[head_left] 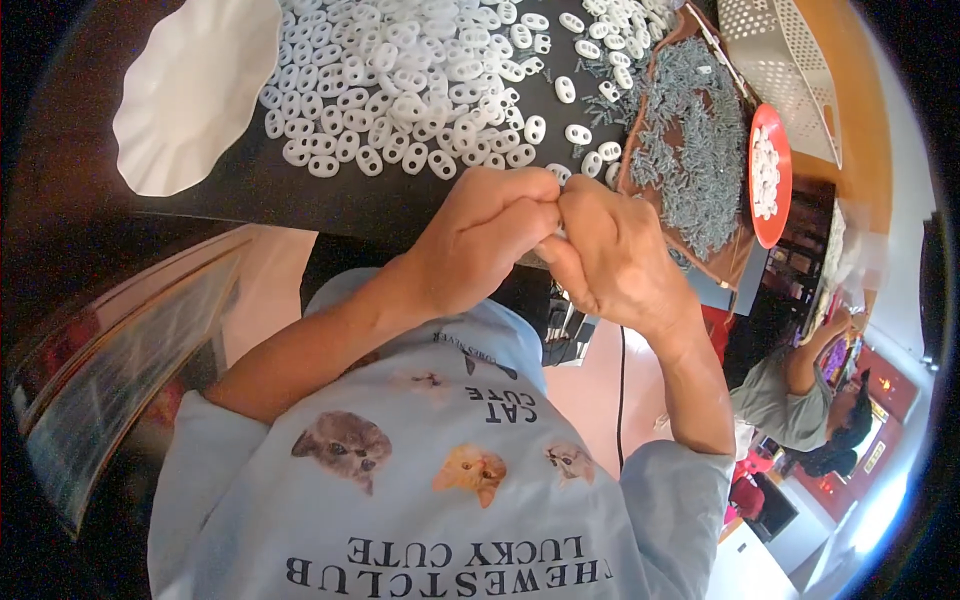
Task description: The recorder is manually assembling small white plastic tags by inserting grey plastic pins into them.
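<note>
Both hands meet at the black table's near edge: left hand and right hand pinch one small part together, hidden between fingertips. White oval pieces and grey screws lie within reach.

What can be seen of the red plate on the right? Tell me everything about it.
The red plate is round and shallow, seen foreshortened as a tall oval near the right edge of the dark table. It looks like smooth plastic, bright red with a thin raised rim. A heap of small white oval pieces fills its middle. It lies between the brown tray of grey screws and the white perforated basket. Neither hand touches it.
</note>
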A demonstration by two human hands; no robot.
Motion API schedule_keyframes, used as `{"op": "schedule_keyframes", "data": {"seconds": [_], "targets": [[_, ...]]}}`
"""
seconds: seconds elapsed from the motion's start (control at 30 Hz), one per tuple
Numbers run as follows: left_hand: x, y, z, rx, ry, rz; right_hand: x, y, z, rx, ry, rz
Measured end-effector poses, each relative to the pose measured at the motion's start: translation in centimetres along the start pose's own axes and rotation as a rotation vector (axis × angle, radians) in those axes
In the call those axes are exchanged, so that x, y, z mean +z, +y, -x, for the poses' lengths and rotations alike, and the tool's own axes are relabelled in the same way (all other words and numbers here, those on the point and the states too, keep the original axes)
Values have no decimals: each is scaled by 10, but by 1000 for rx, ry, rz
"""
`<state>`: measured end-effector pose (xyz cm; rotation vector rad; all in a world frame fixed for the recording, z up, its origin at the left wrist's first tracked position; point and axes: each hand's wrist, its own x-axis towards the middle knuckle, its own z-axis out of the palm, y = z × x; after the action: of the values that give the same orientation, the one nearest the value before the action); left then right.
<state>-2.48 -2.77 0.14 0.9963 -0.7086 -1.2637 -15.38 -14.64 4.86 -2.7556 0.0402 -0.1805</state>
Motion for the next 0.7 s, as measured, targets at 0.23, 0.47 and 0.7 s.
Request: {"op": "schedule_keyframes", "data": {"seconds": [0.23,0.47,0.7], "targets": [[0,-4,0,50,3,-53,2,2,1,-29,15,3],[0,-4,0,13,3,9,2,2,0,-49,25,-7],[0,4,1,80,5,-158,-3,6,5,-8,59,-47]]}}
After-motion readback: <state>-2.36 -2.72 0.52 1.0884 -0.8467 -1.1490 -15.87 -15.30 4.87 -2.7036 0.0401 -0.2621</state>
